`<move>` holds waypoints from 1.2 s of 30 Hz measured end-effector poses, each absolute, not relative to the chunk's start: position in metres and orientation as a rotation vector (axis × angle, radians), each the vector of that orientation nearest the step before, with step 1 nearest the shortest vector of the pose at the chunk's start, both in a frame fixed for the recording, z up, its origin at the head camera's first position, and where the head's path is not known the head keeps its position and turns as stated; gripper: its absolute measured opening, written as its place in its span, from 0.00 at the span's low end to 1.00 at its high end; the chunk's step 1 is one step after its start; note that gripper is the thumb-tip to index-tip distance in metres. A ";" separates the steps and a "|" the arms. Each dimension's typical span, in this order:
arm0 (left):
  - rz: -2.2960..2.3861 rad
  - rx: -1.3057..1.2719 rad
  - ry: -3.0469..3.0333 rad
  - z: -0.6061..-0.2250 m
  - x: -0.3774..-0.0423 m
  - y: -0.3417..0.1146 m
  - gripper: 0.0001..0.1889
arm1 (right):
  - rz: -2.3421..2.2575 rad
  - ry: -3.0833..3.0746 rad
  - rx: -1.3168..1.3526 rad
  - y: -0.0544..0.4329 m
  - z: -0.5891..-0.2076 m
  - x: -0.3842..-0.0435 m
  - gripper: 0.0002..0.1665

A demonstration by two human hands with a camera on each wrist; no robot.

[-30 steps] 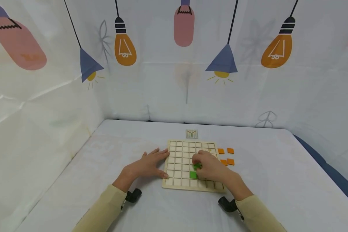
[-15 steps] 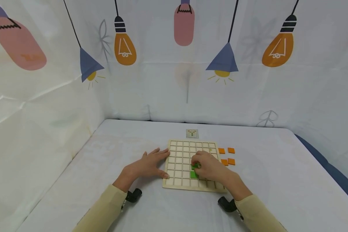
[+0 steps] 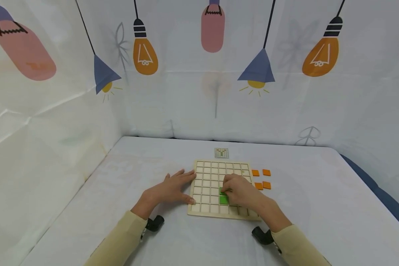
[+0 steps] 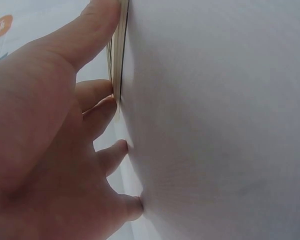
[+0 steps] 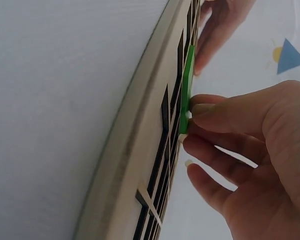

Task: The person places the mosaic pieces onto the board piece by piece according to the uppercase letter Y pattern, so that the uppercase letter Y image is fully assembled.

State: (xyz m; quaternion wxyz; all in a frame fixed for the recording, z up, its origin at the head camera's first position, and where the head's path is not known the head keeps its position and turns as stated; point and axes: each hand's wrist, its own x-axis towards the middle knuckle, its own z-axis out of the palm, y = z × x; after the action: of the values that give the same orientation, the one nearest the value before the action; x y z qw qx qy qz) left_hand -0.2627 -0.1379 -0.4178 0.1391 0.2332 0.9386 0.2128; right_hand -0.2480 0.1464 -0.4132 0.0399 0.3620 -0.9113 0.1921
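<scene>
Along the board's left edge (image 3: 191, 187), the left hand (image 3: 173, 188) spreads; right hand (image 3: 242, 191) pinches a green tile (image 3: 221, 191).

The board (image 3: 206, 183) is being borne by the table (image 3: 302, 207). Taken as a dial, it is being touched at nine o'clock by the left hand (image 3: 174, 187). Outside it, twelve o'clock is being occupied by a card (image 3: 221, 153), two to three o'clock by four loose tiles (image 3: 266, 185). On it, a front tile (image 3: 223, 200) is being backed at twelve o'clock by a rear tile (image 3: 221, 191), both being overlapped from three o'clock by the right hand (image 3: 241, 191).
</scene>
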 end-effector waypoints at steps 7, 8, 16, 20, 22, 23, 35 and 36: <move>0.606 0.711 2.710 -0.417 -0.263 -0.137 0.50 | 0.510 -2.763 1.108 0.146 -0.412 -0.245 0.12; 0.607 0.713 2.708 -0.416 -0.263 -0.137 0.50 | 0.495 -2.759 1.113 0.146 -0.411 -0.245 0.12; 0.599 0.711 2.706 -0.417 -0.264 -0.136 0.50 | 0.433 -2.698 1.175 0.148 -0.410 -0.241 0.15; 0.600 0.716 2.707 -0.419 -0.266 -0.136 0.50 | 0.417 -2.713 1.163 0.150 -0.407 -0.236 0.16; 0.598 0.715 2.707 -0.418 -0.266 -0.135 0.50 | 0.417 -2.734 1.155 0.151 -0.406 -0.233 0.17; 0.594 0.714 2.709 -0.419 -0.267 -0.135 0.50 | 0.418 -2.741 1.153 0.151 -0.406 -0.232 0.17; 0.576 0.681 2.715 -0.419 -0.264 -0.136 0.51 | 0.438 -2.805 1.107 0.156 -0.409 -0.230 0.18; 0.578 0.680 2.717 -0.419 -0.264 -0.137 0.51 | 0.449 -2.810 1.109 0.156 -0.408 -0.230 0.18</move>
State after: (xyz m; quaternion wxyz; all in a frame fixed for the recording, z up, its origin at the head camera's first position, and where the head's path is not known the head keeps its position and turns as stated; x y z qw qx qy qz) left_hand -0.2638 -0.1370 -0.4191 0.1405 0.2354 0.9406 0.2002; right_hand -0.2297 0.1558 -0.4081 0.0437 0.3628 -0.9192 0.1467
